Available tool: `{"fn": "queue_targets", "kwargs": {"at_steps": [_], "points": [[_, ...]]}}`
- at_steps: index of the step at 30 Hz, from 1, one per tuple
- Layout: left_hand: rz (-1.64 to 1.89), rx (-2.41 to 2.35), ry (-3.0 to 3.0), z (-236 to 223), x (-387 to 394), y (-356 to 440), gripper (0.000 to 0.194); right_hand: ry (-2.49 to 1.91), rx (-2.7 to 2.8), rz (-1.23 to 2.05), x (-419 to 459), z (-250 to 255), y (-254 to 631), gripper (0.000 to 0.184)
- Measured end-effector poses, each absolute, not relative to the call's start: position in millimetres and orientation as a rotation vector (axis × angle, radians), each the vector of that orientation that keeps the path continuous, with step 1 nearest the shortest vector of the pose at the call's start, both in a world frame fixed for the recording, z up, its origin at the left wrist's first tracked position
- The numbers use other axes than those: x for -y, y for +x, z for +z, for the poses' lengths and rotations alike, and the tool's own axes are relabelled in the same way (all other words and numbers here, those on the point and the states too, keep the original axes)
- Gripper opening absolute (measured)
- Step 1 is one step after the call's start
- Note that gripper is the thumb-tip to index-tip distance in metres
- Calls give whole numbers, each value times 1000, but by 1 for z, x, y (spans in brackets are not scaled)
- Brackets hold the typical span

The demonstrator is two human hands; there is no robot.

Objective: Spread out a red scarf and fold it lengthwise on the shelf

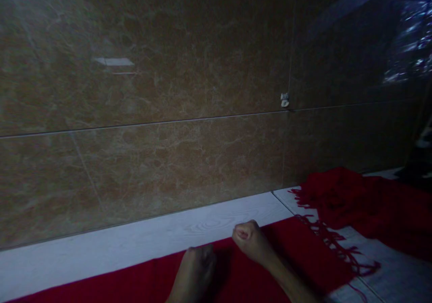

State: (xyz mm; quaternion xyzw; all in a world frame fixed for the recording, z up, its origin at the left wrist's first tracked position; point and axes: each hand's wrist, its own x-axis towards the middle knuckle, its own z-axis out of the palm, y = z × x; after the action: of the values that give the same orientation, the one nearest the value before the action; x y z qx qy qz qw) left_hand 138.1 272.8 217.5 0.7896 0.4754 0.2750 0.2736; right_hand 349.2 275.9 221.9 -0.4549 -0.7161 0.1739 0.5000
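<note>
A red scarf (pixel 305 251) with a fringed right end lies flat along the white wood-grain surface. My left hand (pixel 196 267) is curled into a fist at the scarf's far edge, its back toward me and partly in shadow. To its right, my right hand (pixel 249 239) is also a closed fist, with the curled fingers showing and nothing visible in them. Both fists are over the scarf's far edge; whether they press on the cloth I cannot tell. The bottom of the picture cuts off the near side of the scarf.
A crumpled pile of red fringed cloth (pixel 364 204) lies at the right. Behind the white surface (pixel 135 238) rises a brown marbled tile wall (pixel 168 159), with a small white fitting (pixel 285 100) on it. Dark, unclear things stand at the far right edge.
</note>
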Motion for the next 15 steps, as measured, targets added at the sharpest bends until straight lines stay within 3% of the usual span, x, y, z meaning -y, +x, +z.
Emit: {"fn": "queue_targets", "kwargs": {"at_steps": [9, 15], "points": [[702, -1393, 2220, 219, -275, 136, 25, -1138, 1962, 144, -277, 214, 351, 37], [725, -1339, 2278, 216, -268, 138, 23, -1267, 2008, 139, -274, 217, 342, 40]]}}
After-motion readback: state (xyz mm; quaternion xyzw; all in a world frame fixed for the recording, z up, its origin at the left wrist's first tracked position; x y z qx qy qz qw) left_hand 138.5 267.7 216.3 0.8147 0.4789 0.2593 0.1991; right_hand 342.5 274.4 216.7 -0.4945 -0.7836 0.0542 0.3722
